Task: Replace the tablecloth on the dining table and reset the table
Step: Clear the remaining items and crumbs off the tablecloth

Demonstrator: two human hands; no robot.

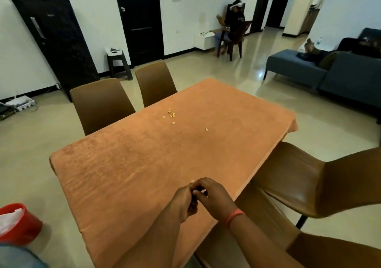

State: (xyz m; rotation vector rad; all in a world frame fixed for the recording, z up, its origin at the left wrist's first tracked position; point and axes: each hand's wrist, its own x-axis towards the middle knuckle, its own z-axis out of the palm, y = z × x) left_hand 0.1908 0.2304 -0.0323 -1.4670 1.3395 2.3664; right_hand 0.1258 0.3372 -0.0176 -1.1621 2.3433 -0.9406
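An orange tablecloth [156, 156] covers the dining table and hangs over its edges. Several small pale crumbs [171, 115] lie scattered near the table's middle, with one more crumb [206, 129] to their right. My left hand [184, 200] and my right hand [214, 195] meet above the near part of the cloth, fingers curled towards each other. A small pale bit shows between the fingertips. What the left hand holds is hidden. An orange band sits on my right wrist.
Two brown chairs [101, 104] stand at the table's left side and two more [321, 177] at its right. A red bin [19, 224] with a white liner sits on the floor at lower left. A blue sofa [338, 75] is far right; a seated person is at the back.
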